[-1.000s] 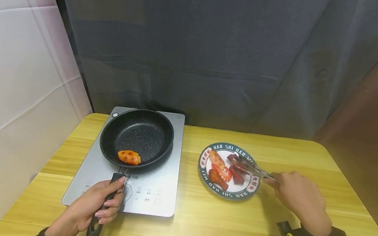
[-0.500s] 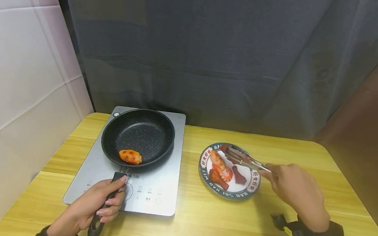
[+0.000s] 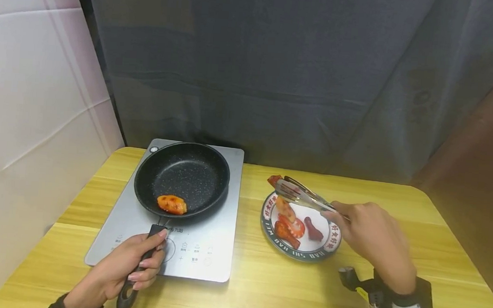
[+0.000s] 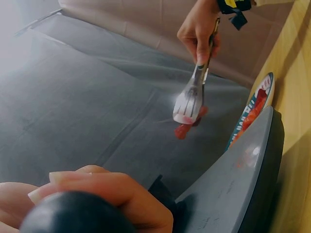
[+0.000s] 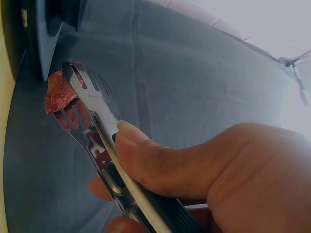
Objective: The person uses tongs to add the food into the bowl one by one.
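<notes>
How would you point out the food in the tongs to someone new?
Find the plate right of the cooktop. Tongs in the right hand reach over it, gripping the red meat at their tips. Unlike its neighbours, it rests on neither plate nor pan.

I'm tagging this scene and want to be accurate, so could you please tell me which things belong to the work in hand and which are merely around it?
In use:
- left hand, gripping the frying pan
- right hand, holding tongs
- reddish piece in their grip
- orange piece
- plate
- cooktop

Merely around:
- table
- dark cloth behind
- white cloth
- brown cloth
</notes>
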`<state>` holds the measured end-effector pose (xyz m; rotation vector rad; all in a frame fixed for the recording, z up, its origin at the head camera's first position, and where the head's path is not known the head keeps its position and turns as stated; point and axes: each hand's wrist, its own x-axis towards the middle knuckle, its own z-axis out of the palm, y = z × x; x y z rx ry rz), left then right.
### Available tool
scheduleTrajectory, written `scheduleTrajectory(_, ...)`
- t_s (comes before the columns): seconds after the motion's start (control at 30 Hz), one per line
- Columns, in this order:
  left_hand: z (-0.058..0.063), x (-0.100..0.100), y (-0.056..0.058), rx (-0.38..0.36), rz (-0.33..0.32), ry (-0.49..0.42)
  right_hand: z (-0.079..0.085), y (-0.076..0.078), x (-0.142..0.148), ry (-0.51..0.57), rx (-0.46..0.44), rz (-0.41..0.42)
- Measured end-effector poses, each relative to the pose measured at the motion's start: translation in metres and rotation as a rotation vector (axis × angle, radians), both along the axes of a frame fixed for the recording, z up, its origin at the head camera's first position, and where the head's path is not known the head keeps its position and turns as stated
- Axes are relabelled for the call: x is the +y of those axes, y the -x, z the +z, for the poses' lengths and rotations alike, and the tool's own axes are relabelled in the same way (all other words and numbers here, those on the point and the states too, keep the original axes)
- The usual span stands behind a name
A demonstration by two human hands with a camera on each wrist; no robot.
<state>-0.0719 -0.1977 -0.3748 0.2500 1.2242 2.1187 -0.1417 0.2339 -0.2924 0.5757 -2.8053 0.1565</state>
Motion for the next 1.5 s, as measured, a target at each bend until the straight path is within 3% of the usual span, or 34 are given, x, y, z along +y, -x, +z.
scheduleTrajectory(0.17, 0.001, 0.001, -0.001, 0.000, -0.002, 0.011, 0.001, 0.001, -0.012, 0.012, 0.029, 0.040)
scheduleTrajectory(0.67, 0.000, 0.000, -0.002, 0.002, -0.003, -0.004, 0.023, 0.000, -0.076, 0.039, -0.015, 0.171)
scheduleTrajectory(1.03, -0.001, 0.000, -0.001, 0.004, 0.008, -0.001, 0.022, 0.005, -0.120, -0.035, 0.025, 0.319)
scheduleTrajectory(1.23, -0.002, 0.001, -0.001, 0.005, 0.010, -0.001, 0.020, 0.012, -0.138, -0.040, -0.026, 0.311)
scheduleTrajectory(1.5, 0.000, 0.000, 0.000, 0.017, 0.004, 0.003, 0.013, 0.026, -0.158, -0.072, -0.126, 0.237)
